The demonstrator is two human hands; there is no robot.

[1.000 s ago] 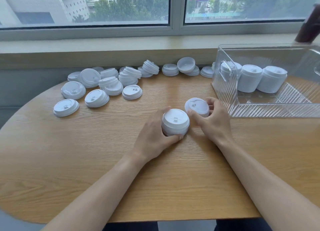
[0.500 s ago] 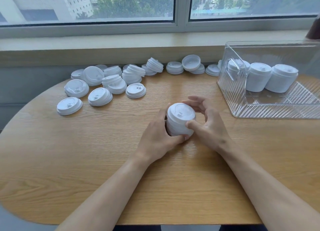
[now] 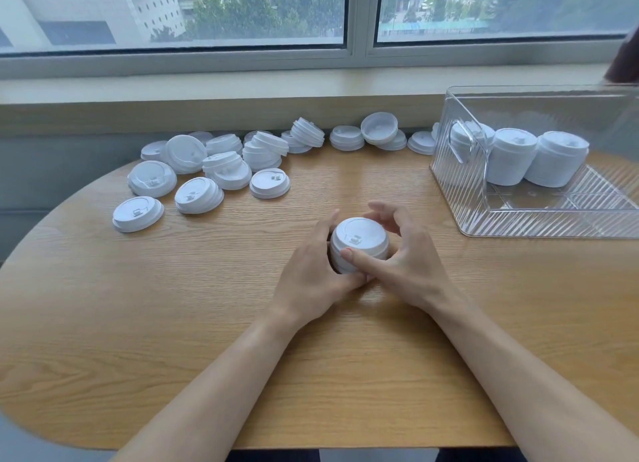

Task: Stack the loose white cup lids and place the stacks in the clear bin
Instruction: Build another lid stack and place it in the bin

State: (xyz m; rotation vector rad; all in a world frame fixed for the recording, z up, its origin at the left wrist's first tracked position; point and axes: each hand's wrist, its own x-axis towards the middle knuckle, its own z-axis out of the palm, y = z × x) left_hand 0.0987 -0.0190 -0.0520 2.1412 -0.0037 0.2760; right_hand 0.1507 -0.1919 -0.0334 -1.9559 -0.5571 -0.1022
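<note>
near the table's (image 3: 173,323) middle, short stack of white cup lids (image 3: 359,243) gripped by left hand (image 3: 311,275), right hand (image 3: 406,264) pinching its top, far fingers spread; stacking step; next, probably more loose lids (image 3: 221,164) before clear bin (image 3: 539,219), right edge.

I am sitting at a rounded wooden table (image 3: 173,323) pushed up to a long window (image 3: 242,12) with a pale sill (image 3: 242,88), high over a street of trees and large city buildings, which suggests an upper-floor office or break room rather than a kitchen.
</note>
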